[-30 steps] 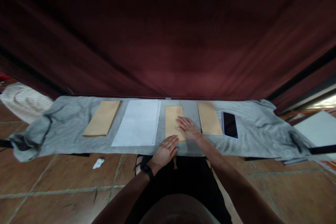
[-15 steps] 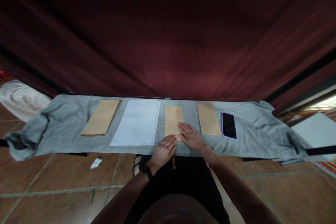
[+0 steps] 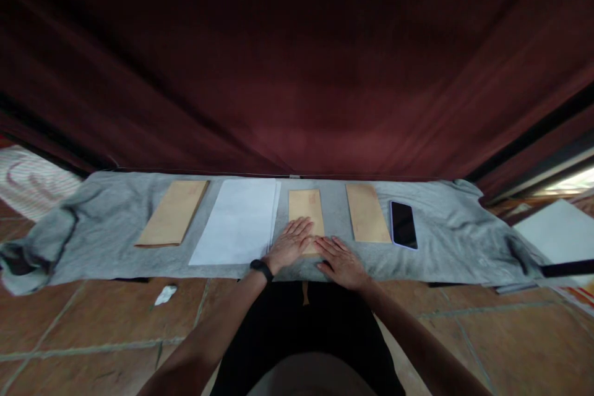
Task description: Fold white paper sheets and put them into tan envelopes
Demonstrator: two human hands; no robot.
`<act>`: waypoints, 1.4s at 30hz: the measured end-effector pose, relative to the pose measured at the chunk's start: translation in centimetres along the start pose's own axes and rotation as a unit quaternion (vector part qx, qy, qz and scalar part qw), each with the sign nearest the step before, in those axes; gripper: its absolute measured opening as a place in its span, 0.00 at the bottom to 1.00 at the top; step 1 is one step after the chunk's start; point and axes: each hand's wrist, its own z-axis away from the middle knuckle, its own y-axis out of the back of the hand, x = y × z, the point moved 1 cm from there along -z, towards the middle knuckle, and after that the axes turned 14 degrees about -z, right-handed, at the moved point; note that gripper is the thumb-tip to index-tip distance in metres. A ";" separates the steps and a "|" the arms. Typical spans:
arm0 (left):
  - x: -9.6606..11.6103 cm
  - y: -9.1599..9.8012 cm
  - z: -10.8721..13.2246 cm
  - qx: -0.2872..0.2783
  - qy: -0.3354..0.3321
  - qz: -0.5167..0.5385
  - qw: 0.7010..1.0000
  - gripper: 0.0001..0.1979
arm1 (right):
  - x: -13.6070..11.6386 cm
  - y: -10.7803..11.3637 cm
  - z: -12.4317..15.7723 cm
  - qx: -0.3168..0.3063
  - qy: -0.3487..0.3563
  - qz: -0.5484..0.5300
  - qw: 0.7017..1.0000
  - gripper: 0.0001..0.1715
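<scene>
My left hand (image 3: 291, 242) lies flat, fingers stretched, on the near half of the middle brown envelope (image 3: 306, 207). My right hand (image 3: 341, 262) rests flat on the grey cloth (image 3: 445, 241) just below and right of that envelope, fingertips at its near edge. Both hands hold nothing. A black band sits on my left wrist. White sheets of paper (image 3: 238, 221) lie left of the middle envelope. Another brown envelope (image 3: 173, 221) lies further left, and a third (image 3: 366, 213) lies to the right.
A black phone (image 3: 403, 224) lies face up right of the third envelope. A dark red curtain (image 3: 297, 62) hangs behind the cloth. A crumpled white scrap (image 3: 165, 294) lies on the tiled floor. A white board (image 3: 557, 232) sits at far right.
My left hand moved up from the cloth's near edge onto the middle envelope. My right hand slid back off the envelope toward me onto the cloth.
</scene>
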 end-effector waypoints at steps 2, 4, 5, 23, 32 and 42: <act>-0.7 -0.2 -1.6 0.002 0.010 -0.010 1.000 0.28 | 0.0 0.1 -0.1 -0.001 -0.002 -0.007 1.000 0.33; -1.2 -0.4 -3.2 0.007 0.025 -0.022 0.999 0.27 | -0.1 0.2 -0.2 0.005 0.001 -0.013 1.000 0.32; -1.4 -0.4 -4.1 0.009 0.033 -0.028 0.999 0.26 | -0.2 0.3 -0.2 0.010 0.005 -0.016 1.000 0.32; -0.3 -0.7 -3.9 0.039 0.031 -0.030 0.998 0.26 | 1.0 -0.2 -0.5 0.123 0.009 -0.097 0.988 0.16; 0.7 -0.3 1.8 0.019 0.001 0.056 0.998 0.26 | 0.3 -0.7 -1.1 0.170 -0.027 -0.095 0.981 0.11; 1.9 0.2 5.0 0.115 -0.005 0.038 0.993 0.23 | 0.1 -0.8 -0.7 0.153 -0.015 -0.077 0.985 0.11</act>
